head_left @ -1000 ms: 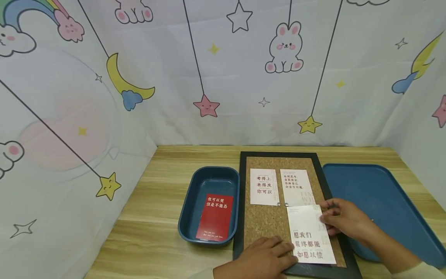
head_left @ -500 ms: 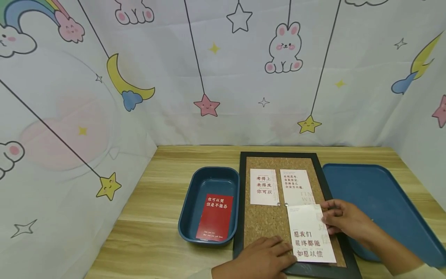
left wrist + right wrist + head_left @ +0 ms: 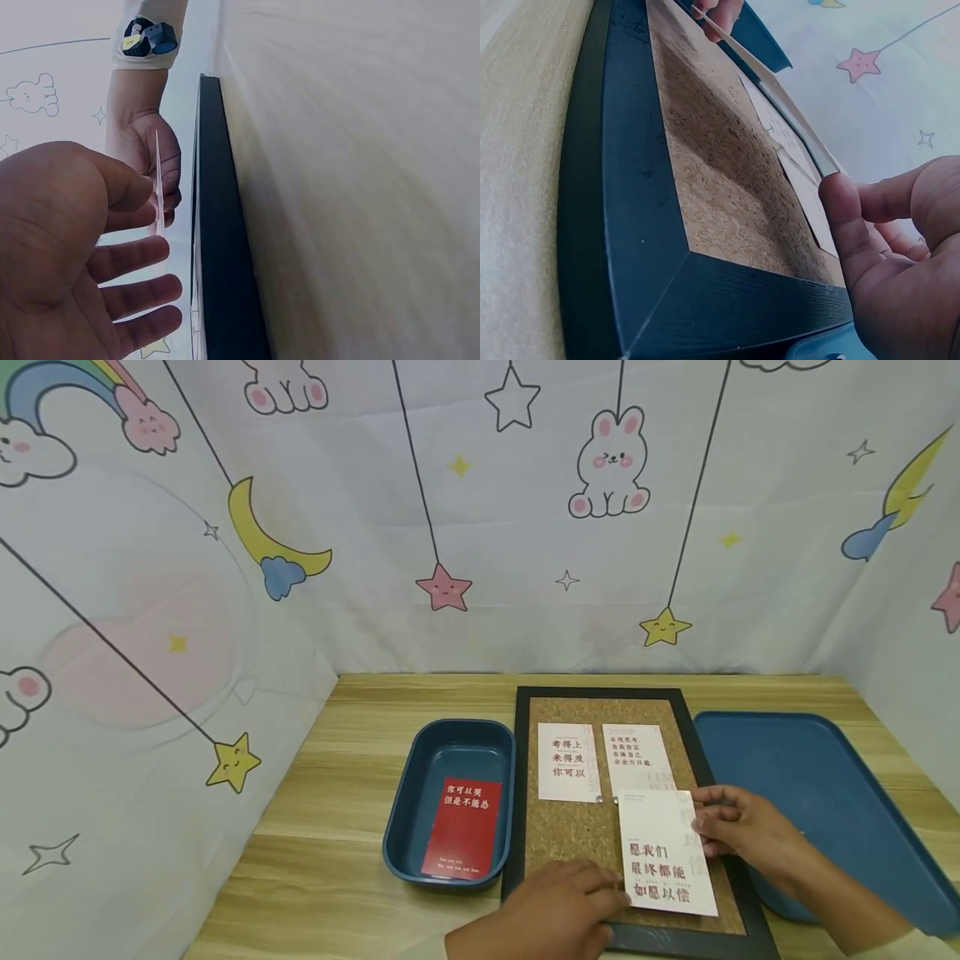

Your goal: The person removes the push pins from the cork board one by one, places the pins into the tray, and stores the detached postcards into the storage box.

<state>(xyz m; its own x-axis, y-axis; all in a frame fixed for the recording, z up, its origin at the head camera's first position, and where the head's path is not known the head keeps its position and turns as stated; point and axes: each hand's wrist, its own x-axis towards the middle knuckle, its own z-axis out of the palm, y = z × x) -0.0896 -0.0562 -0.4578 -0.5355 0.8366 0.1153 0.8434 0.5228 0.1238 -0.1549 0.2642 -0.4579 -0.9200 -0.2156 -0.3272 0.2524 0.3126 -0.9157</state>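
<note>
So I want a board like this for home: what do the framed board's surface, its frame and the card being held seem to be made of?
Black-framed board: speckled tan, grainy surface, apparently cork. Its frame: matt black with faint grain, likely painted wood, perhaps plastic. White card with red lettering: thin, flexing, probably matt card stock, pinched by both hands.

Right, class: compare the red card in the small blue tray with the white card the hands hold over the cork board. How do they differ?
The red card has white lettering; the white card has red lettering. The red card lies flat in the small tray, untouched; the white card is lifted off the cork board, left hand and right hand at its edges. Both are upright rectangles bearing Chinese text.
</note>
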